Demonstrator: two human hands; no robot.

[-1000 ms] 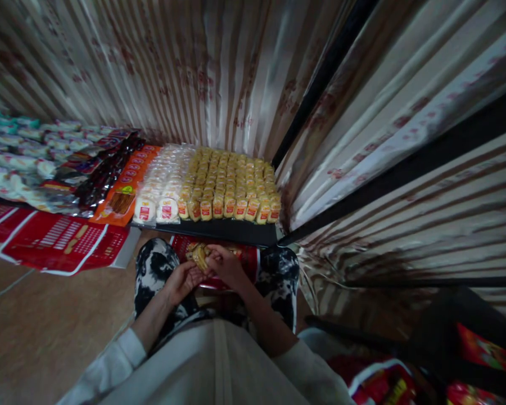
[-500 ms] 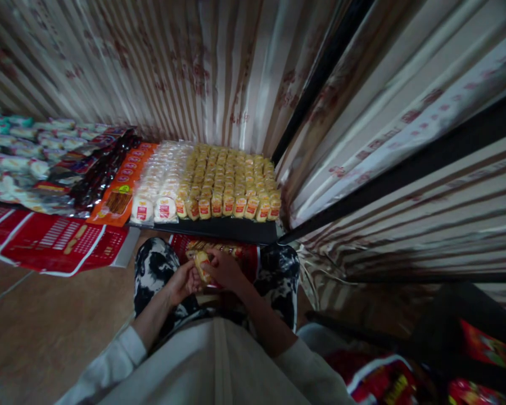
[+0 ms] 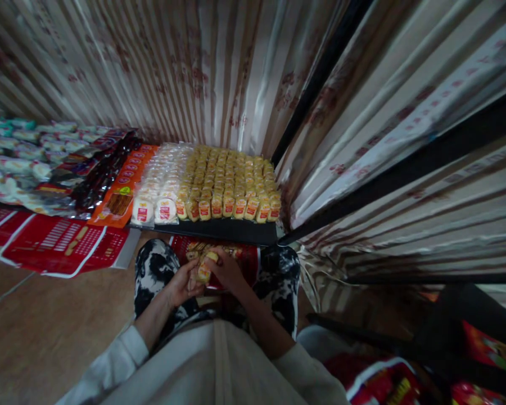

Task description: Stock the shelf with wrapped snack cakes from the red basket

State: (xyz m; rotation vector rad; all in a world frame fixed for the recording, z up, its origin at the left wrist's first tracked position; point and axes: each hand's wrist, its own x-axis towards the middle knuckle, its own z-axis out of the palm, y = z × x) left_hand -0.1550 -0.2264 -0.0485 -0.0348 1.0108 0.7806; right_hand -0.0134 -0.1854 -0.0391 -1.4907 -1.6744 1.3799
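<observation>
Between my knees, a small yellow wrapped snack pack (image 3: 204,272) with a red-and-yellow label is held by both hands. My left hand (image 3: 185,284) is closed around its lower left side. My right hand (image 3: 227,269) grips the upper right side, its fingers near the top end. Beneath the hands lies a red printed bag (image 3: 248,261), partly covered by them. Just beyond, a dark shelf (image 3: 219,230) bears many yellow packs (image 3: 230,180) in tight rows, looking like the one I hold. White round packs (image 3: 165,210) are lined up to their left.
Orange snack packets (image 3: 114,197), dark shiny packets (image 3: 95,174) and white-green wrapped packs (image 3: 21,152) continue along the shelf to the left. Red bags (image 3: 63,242) hang below its edge. Striped curtains (image 3: 219,67) and dark bars enclose the back and right; red bags (image 3: 388,382) lie at lower right.
The pack in my hands has turned from slanting one way to slanting the other, its top now toward the right. My right fingers have shifted slightly on it.
</observation>
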